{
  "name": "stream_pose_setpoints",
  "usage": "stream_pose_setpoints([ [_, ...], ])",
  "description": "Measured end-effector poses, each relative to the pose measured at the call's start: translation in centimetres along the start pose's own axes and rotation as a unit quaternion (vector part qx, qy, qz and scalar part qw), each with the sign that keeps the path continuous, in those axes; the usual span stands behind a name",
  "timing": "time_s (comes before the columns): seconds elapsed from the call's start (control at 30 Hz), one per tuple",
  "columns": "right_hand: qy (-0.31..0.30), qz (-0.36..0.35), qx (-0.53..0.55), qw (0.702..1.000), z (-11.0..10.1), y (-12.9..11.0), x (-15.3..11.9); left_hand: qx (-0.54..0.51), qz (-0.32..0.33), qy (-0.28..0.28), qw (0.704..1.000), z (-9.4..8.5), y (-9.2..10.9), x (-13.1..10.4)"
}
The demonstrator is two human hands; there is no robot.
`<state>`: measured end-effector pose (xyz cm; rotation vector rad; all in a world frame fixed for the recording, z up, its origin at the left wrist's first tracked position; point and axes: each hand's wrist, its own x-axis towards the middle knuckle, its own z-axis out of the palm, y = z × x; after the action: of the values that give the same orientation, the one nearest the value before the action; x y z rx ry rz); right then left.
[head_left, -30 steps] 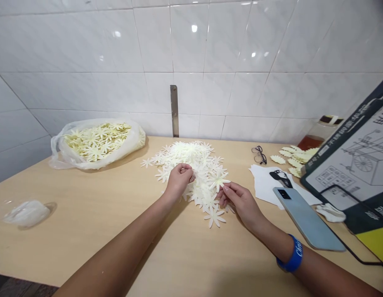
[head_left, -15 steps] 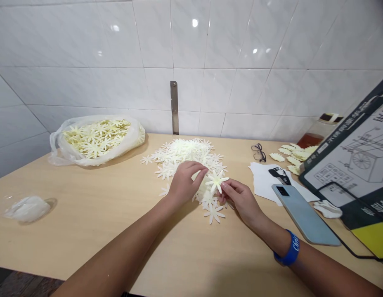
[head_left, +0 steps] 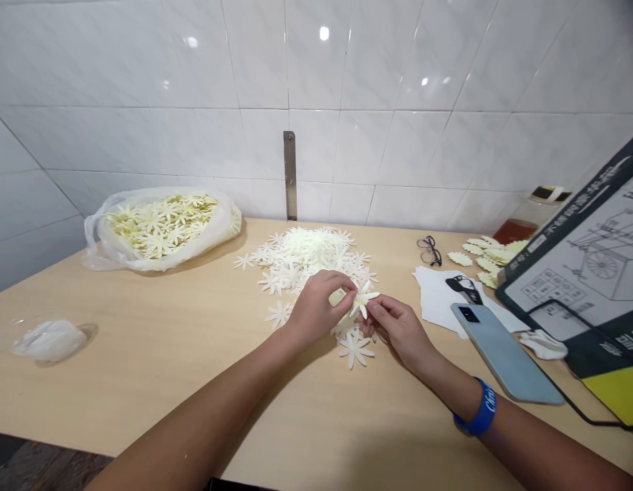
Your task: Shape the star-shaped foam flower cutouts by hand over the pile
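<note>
A pale, many-petalled flower piece (head_left: pixel 364 300) is held up between my hands. My right hand (head_left: pixel 401 331) pinches its right side between thumb and fingers. From the left, my left hand (head_left: pixel 321 305) has its thumb and fingertips closed at the flower's near petals. Behind and below the hands lies a loose pile of similar white flower pieces (head_left: pixel 306 252). One flower piece (head_left: pixel 355 348) lies flat in front of the pile, and another (head_left: pixel 279 314) is left of my left hand.
A plastic bag (head_left: pixel 226 228) of yellowish flower pieces stands at the back left. A clear packet (head_left: pixel 50 339) lies at far left. On the right are glasses (head_left: pixel 430 251), paper (head_left: pixel 433 300), a phone (head_left: pixel 505 354), oval pieces (head_left: pixel 488 262), a jar (head_left: pixel 531 215) and a leaning box (head_left: pixel 587 273).
My left hand has moved right to meet the flower. The held flower is now tilted, with its left petals at my left fingertips. My right hand has barely moved.
</note>
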<state>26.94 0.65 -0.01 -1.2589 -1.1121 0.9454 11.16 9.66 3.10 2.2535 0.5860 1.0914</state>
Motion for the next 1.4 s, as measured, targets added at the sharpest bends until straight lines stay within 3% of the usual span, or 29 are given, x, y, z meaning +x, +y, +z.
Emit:
stream_pose_setpoints([
  [0.13, 0.013, -0.018, -0.005, 1.000, 0.0, -0.2, 0.0, -0.120, -0.135, 0.071, 0.981, -0.5, -0.2, 0.4],
  [0.27, 0.011, -0.026, 0.001, 1.000, -0.1, 0.0, 0.1, -0.167, -0.176, 0.091, 0.966, -1.2, -0.6, 0.8],
  [0.33, 0.010, -0.027, -0.004, 1.000, -0.2, 0.1, 0.1, -0.135, -0.132, 0.066, 0.980, -1.3, -0.5, 0.7],
  [0.4, 0.018, -0.030, -0.011, 0.999, -0.3, 0.3, 0.1, -0.074, -0.036, 0.022, 0.996, -0.9, -0.1, 0.3],
  [0.47, 0.029, -0.032, -0.018, 0.999, -0.2, 0.3, 0.0, -0.009, 0.062, -0.022, 0.998, -0.3, 0.2, 0.0],
  [0.53, 0.029, -0.037, -0.024, 0.999, -0.2, 0.2, 0.0, 0.034, 0.108, -0.041, 0.993, 0.2, 0.5, -0.3],
  [0.6, 0.022, -0.043, -0.029, 0.998, -0.1, 0.0, -0.1, 0.047, 0.096, -0.022, 0.994, 0.4, 0.5, -0.3],
  [0.7, 0.020, -0.043, -0.032, 0.998, 0.0, -0.1, -0.1, 0.013, 0.027, 0.026, 0.999, 0.0, 0.3, -0.1],
  [0.77, 0.023, -0.038, -0.031, 0.999, -0.1, 0.0, -0.1, -0.006, 0.006, 0.028, 1.000, -0.4, 0.2, 0.1],
  [0.97, 0.025, -0.038, -0.030, 0.999, -0.2, 0.3, 0.0, 0.029, 0.105, -0.045, 0.993, 0.2, 0.4, -0.2],
  [1.03, 0.025, -0.043, -0.035, 0.998, -0.2, 0.4, -0.1, 0.019, 0.067, -0.023, 0.997, 0.4, 0.5, -0.3],
  [1.13, 0.025, -0.049, -0.040, 0.998, -0.2, 0.5, 0.0, -0.032, -0.052, 0.039, 0.997, 0.1, 0.2, -0.1],
  [1.27, 0.046, -0.059, -0.031, 0.997, -0.3, 0.4, 0.0, -0.109, -0.189, 0.115, 0.969, -1.2, -0.9, 0.8],
  [1.4, 0.071, -0.040, -0.001, 0.997, -0.5, 0.3, 0.1, -0.191, -0.271, 0.121, 0.935, -1.8, -2.2, 1.4],
])
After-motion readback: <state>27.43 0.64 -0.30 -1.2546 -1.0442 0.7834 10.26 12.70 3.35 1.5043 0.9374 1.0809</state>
